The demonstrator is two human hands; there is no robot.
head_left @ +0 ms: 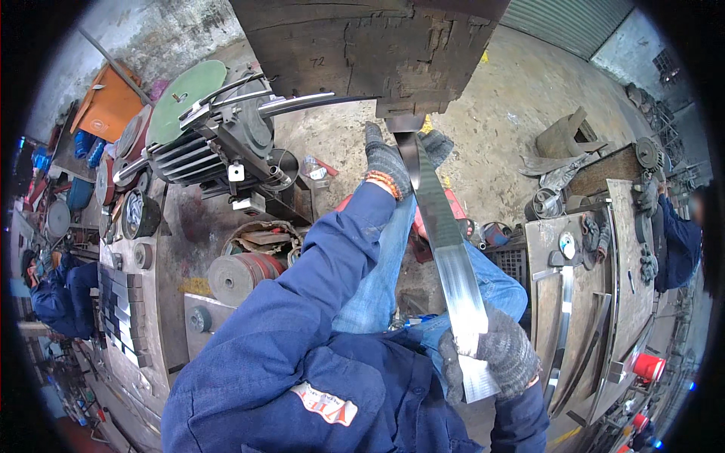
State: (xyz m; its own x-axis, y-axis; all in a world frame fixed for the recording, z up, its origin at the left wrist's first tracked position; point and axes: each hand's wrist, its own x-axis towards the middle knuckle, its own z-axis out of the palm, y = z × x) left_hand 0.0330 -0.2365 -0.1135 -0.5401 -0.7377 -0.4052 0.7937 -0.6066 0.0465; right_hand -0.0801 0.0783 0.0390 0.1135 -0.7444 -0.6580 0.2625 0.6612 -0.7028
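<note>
A long, flat metal strip (pixel 457 279) slants from my lap up to the underside of a dark, worn block. Its near part is bright, and its far part is darker. My right hand (pixel 507 351), in a grey knit glove, is closed around the near end, fingers on one side and thumb on the other. The far end lies across my left hand (pixel 387 160), also gloved, with its fingertips showing past the strip's right edge. A small metal piece (pixel 405 123) under the block meets the strip's far end; their exact contact is hidden.
The dark block (pixel 340 57) overhangs the far side. A motor (pixel 204 155) with a green disc (pixel 185 98) stands left, above abrasive rolls (pixel 242 278). Right, a bench (pixel 581 302) carries metal strips and gloves. Co-workers sit at far left (pixel 64 291) and far right (pixel 680 241).
</note>
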